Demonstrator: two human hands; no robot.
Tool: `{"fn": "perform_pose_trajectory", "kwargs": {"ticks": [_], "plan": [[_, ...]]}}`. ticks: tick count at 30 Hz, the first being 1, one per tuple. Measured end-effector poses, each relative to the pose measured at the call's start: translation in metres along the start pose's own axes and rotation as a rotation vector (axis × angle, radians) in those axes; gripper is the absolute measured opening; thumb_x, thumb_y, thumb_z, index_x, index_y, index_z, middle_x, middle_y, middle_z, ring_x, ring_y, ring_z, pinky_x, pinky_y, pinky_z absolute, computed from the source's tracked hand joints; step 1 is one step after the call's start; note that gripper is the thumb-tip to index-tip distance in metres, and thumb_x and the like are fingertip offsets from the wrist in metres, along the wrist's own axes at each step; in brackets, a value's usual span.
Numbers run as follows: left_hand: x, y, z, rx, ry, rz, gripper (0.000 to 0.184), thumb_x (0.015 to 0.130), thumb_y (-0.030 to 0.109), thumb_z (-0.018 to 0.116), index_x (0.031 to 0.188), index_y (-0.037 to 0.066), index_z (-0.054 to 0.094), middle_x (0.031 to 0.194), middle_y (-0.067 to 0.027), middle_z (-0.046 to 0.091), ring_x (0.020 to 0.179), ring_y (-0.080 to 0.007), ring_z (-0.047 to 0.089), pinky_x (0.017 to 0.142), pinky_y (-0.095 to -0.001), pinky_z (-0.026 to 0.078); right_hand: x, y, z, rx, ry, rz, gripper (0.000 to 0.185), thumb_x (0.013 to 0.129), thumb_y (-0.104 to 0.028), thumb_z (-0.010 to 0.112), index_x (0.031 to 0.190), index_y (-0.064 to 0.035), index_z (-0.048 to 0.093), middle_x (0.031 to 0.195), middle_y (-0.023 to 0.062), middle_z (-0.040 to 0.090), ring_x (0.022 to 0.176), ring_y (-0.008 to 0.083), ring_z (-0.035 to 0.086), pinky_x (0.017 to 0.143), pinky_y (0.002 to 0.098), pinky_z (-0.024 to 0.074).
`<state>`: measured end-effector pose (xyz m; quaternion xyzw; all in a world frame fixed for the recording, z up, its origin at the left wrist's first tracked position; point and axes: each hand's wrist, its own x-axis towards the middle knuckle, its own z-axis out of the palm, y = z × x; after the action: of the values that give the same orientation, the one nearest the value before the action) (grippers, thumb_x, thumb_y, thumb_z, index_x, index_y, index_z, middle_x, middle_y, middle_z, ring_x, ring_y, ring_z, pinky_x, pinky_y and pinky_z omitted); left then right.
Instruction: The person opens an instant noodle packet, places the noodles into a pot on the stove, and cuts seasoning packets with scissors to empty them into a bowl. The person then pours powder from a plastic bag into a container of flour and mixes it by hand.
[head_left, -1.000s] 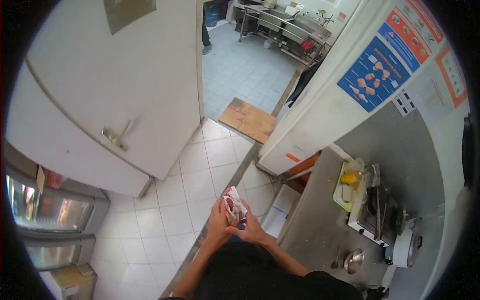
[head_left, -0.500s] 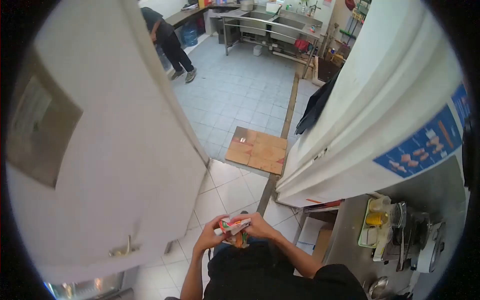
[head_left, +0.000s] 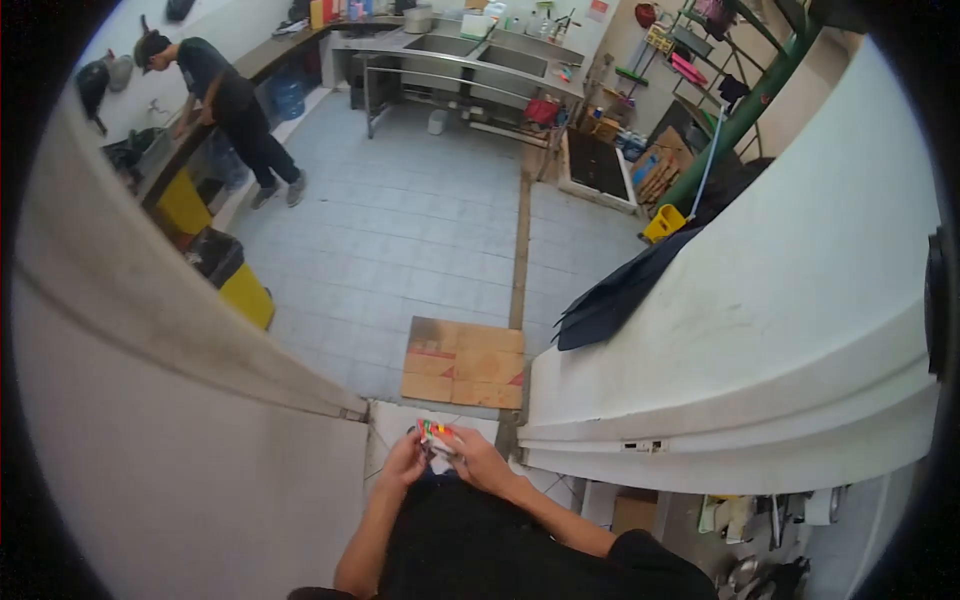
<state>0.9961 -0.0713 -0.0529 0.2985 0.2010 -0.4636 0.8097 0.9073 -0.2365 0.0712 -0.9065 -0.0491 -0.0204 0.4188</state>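
Low in the view, in front of my black shirt, I hold a small printed packet (head_left: 434,430) with red, green, yellow and white on it. My left hand (head_left: 405,461) is closed on its left side. The fingers of my right hand (head_left: 478,461) are wrapped round its right side. Something white shows below the packet between my hands, too small to make out. My fingers cover much of the packet.
A doorway lies ahead, with a flattened cardboard sheet (head_left: 462,364) on the floor. Beyond it are a yellow bin (head_left: 246,294), a person (head_left: 230,105) at the left counter, and a steel sink (head_left: 512,62). Dark cloth (head_left: 620,297) hangs at right, near a yellow mop bucket (head_left: 664,223).
I have moved forward into the doorway, and more of the far room shows. The packet has turned in my hands; both still hold it. The person at the counter is now in fuller view.
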Motion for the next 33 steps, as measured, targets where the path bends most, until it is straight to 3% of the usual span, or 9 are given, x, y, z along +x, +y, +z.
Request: {"fn": "perform_pose_trajectory", "kwargs": {"ticks": [1,6,10,12,16,20,23,27,33], "plan": [[0.006,0.028,0.008,-0.038,-0.171,-0.061,0.024,0.096,0.018,0.050,0.112,0.003,0.058,0.100,-0.0072,0.067,0.090,-0.0185,0.066,0.083,-0.0343,0.053,0.020,0.012,-0.001,0.008,0.085,0.021,0.055,0.079,-0.002,0.064,0.132,-0.0088,0.054,0.125,0.0218,0.056,0.110,0.0405,0.055,0.097,0.0427,0.0451],[0.010,0.149,0.090,0.248,-0.180,-0.047,0.039,0.093,0.020,0.054,0.125,-0.001,0.055,0.114,-0.0101,0.065,0.094,-0.0198,0.065,0.084,-0.0332,0.052,0.112,0.054,0.001,0.183,0.316,0.225,0.043,0.082,-0.005,0.064,0.125,-0.0079,0.060,0.113,0.0168,0.063,0.093,0.0340,0.062,0.087,0.0395,0.0494],[0.058,0.199,0.070,0.841,-0.060,0.111,0.054,0.086,0.010,0.065,0.137,0.005,0.048,0.123,-0.0101,0.060,0.101,-0.0206,0.062,0.078,-0.0333,0.054,0.185,0.056,-0.004,0.815,0.324,0.693,0.033,0.094,-0.013,0.059,0.126,-0.0042,0.060,0.096,0.0057,0.067,0.071,0.0115,0.060,0.058,0.0270,0.0509],[0.066,0.226,0.087,1.100,-0.055,0.421,0.067,0.078,0.002,0.073,0.139,0.009,0.046,0.124,-0.0114,0.059,0.102,-0.0199,0.062,0.078,-0.0321,0.054,0.220,0.070,-0.006,0.892,0.115,0.614,0.033,0.094,-0.013,0.058,0.126,-0.0045,0.058,0.090,0.0060,0.066,0.067,0.0104,0.062,0.048,0.0247,0.0504],[0.109,0.285,0.082,0.817,-0.098,0.187,0.073,0.073,0.003,0.080,0.136,-0.002,0.044,0.125,-0.0134,0.058,0.105,-0.0193,0.060,0.083,-0.0314,0.053,0.305,0.101,-0.003,0.689,-0.174,0.578,0.026,0.090,-0.017,0.067,0.113,-0.0044,0.063,0.072,0.0010,0.064,0.052,0.0056,0.055,0.043,0.0217,0.0436],[0.140,0.365,0.087,1.186,0.146,0.198,0.053,0.075,0.005,0.080,0.122,-0.004,0.058,0.102,-0.0097,0.068,0.092,-0.0152,0.064,0.078,-0.0301,0.053,0.417,0.117,0.004,0.670,-0.270,0.539,0.029,0.085,-0.020,0.072,0.107,-0.0036,0.063,0.068,0.0027,0.062,0.049,0.0077,0.055,0.041,0.0243,0.0441],[0.145,0.406,0.084,1.233,0.431,0.329,0.049,0.075,0.015,0.081,0.114,-0.005,0.062,0.100,-0.0113,0.069,0.088,-0.0161,0.064,0.082,-0.0313,0.052,0.504,0.102,-0.006,0.706,-0.404,0.506,0.030,0.085,-0.019,0.072,0.108,-0.0032,0.062,0.073,0.0048,0.066,0.051,0.0089,0.058,0.042,0.0249,0.0459],[0.123,0.445,0.084,1.121,0.398,0.497,0.052,0.076,0.016,0.081,0.120,-0.003,0.060,0.094,-0.0060,0.068,0.083,-0.0121,0.062,0.075,-0.0275,0.051,0.571,0.109,0.013,0.574,-0.618,0.330,0.024,0.082,-0.014,0.073,0.102,-0.0046,0.064,0.069,0.0036,0.065,0.053,0.0081,0.058,0.044,0.0253,0.0461],[0.115,0.371,0.095,1.053,0.413,0.655,0.038,0.078,0.010,0.078,0.109,-0.004,0.062,0.088,-0.0047,0.067,0.079,-0.0091,0.060,0.068,-0.0261,0.050,0.505,0.113,-0.007,0.588,-0.584,0.186,0.029,0.084,-0.014,0.074,0.107,-0.0019,0.062,0.078,0.0047,0.064,0.057,0.0088,0.058,0.046,0.0237,0.0457]]}}
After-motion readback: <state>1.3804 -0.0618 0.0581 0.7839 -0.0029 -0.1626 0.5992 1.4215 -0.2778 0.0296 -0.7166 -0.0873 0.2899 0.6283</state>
